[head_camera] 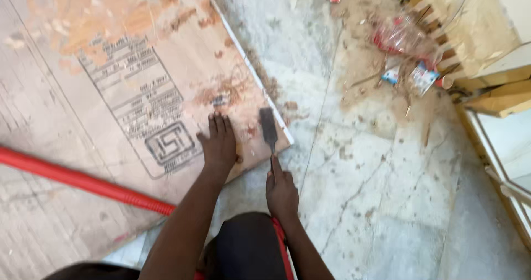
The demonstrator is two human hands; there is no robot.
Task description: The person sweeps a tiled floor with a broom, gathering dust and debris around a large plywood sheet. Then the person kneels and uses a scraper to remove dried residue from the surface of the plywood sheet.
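Now my right hand (282, 191) grips the dark flat-bladed chisel (269, 129) by its handle, blade lying just beside my left hand's (219, 144) flat, spread fingers (218, 124) on the reddish-brown plywood sheet (110, 92).

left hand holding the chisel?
No, the left hand lies flat on the plywood sheet; the right hand grips the chisel.

A carpentry worksite: a plywood sheet (110, 81) lies on a dusty marble floor (387, 202) strewn with sawdust (365, 64), plastic litter (404, 36) and wooden offcuts (498, 100) near a red corrugated conduit (83, 181).
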